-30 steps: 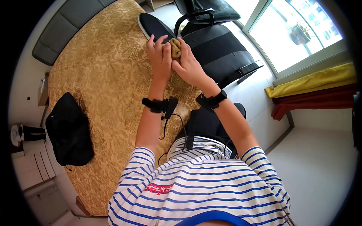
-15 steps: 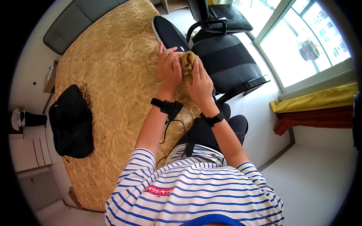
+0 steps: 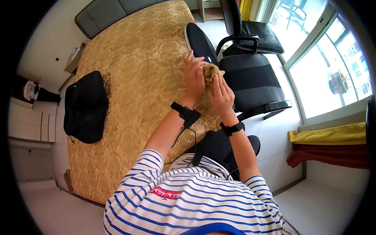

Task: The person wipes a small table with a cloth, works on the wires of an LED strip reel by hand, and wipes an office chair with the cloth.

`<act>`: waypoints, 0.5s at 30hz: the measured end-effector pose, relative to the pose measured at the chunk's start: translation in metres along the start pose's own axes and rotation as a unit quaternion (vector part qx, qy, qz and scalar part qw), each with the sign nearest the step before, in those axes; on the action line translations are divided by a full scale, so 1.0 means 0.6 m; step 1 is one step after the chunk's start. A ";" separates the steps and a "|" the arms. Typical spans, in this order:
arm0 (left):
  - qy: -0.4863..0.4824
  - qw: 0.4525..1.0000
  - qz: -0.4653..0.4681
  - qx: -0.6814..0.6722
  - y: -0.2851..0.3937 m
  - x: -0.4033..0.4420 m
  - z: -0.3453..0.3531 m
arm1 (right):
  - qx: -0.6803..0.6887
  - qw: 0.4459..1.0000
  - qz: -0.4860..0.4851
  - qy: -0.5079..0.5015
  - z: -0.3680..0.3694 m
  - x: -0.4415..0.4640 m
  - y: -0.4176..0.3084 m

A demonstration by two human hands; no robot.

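A crumpled, fuzzy brown cloth [image 3: 210, 72] is squeezed between my two hands, near the bed's right edge. My left hand [image 3: 194, 78] presses on its left side, with the index finger raised and other fingertips over the top. On the other side my right hand [image 3: 222, 96] has its fingers closed against the cloth. Just beyond the hands lies a black oval board [image 3: 200, 43] with a light rim, its near end partly hidden by my fingers. Both wrists wear black straps, and a thin cable hangs by the left one.
Beneath my arms is a bed with a gold patterned cover [image 3: 133, 58]. A black bag [image 3: 86, 107] lies on its left part. Black chairs [image 3: 250, 80] stand to the right of the hands, beside a glass door [image 3: 329, 70]. Yellow fabric [image 3: 329, 134] hangs at the right.
The view has shifted, so the bed, bag and chairs appear further right and the bag higher. Both hands still hold the cloth, and the right fingers are now straighter along it.
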State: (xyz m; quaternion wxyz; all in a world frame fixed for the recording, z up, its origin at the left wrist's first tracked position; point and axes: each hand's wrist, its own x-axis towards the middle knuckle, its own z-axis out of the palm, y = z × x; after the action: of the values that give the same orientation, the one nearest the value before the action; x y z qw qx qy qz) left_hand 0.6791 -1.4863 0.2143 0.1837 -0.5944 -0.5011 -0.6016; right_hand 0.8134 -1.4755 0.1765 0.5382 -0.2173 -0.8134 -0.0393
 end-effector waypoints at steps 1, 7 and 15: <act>-0.004 1.000 0.005 0.003 0.003 -0.001 0.002 | 0.003 1.000 0.001 0.001 -0.005 -0.002 0.002; -0.033 0.999 -0.005 -0.005 0.049 -0.023 0.028 | -0.015 0.999 -0.033 0.009 -0.063 -0.023 0.036; -0.100 0.994 0.039 -0.021 0.173 -0.045 0.082 | -0.090 0.993 -0.069 -0.041 -0.214 -0.073 0.099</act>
State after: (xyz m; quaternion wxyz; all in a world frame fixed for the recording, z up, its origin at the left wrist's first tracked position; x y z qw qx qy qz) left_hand 0.7962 -1.5005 0.2194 0.1434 -0.6745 -0.4803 -0.5420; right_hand 0.9616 -1.4740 0.1809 0.4790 -0.2095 -0.8408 -0.1401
